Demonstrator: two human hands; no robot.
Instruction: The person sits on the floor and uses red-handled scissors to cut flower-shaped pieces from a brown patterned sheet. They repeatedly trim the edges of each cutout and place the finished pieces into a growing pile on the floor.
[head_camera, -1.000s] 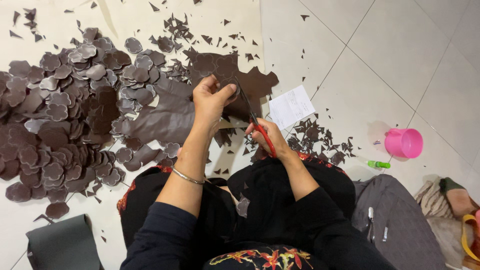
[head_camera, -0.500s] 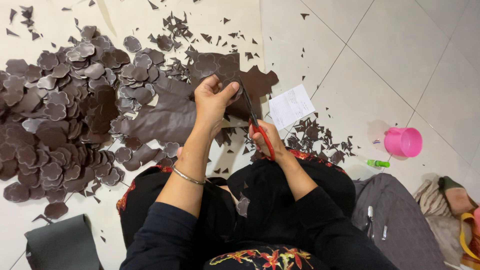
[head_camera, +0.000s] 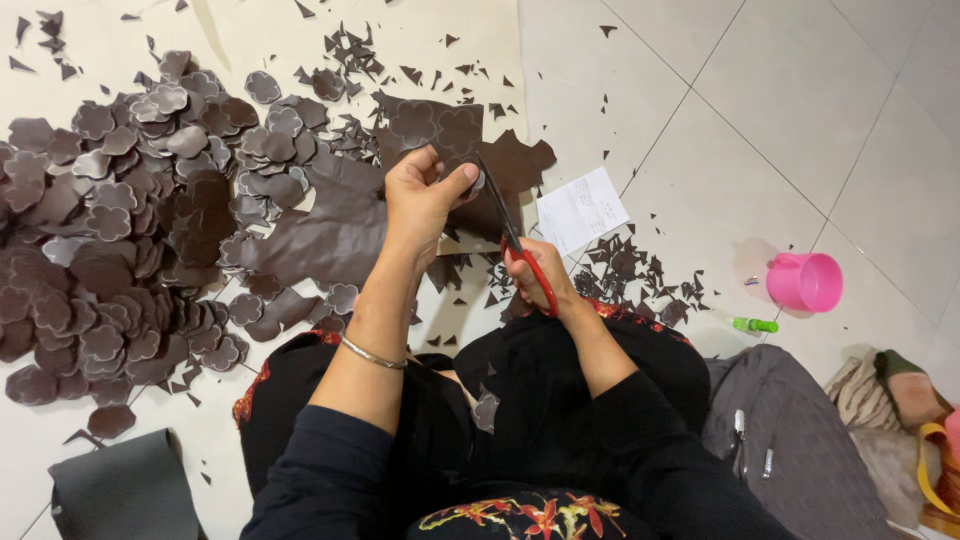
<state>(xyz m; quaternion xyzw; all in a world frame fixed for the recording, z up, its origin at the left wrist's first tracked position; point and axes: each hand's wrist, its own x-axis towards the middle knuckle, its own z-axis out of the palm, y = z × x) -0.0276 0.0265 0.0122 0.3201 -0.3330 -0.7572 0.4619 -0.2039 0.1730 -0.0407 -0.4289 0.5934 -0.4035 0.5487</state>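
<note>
Brown flower cut-out (head_camera: 462, 172) pinched in left hand (head_camera: 420, 195), right hand (head_camera: 535, 275) closed around red-handled scissors (head_camera: 512, 240)

One scissors (head_camera: 515, 245), one pink cup (head_camera: 805, 282), one paper slip (head_camera: 582, 210).

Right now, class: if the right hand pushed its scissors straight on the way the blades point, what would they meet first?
The right hand aims the scissors up-left, so they would probably first meet the brown sheet pinched by the left hand; depth is unclear.
</note>
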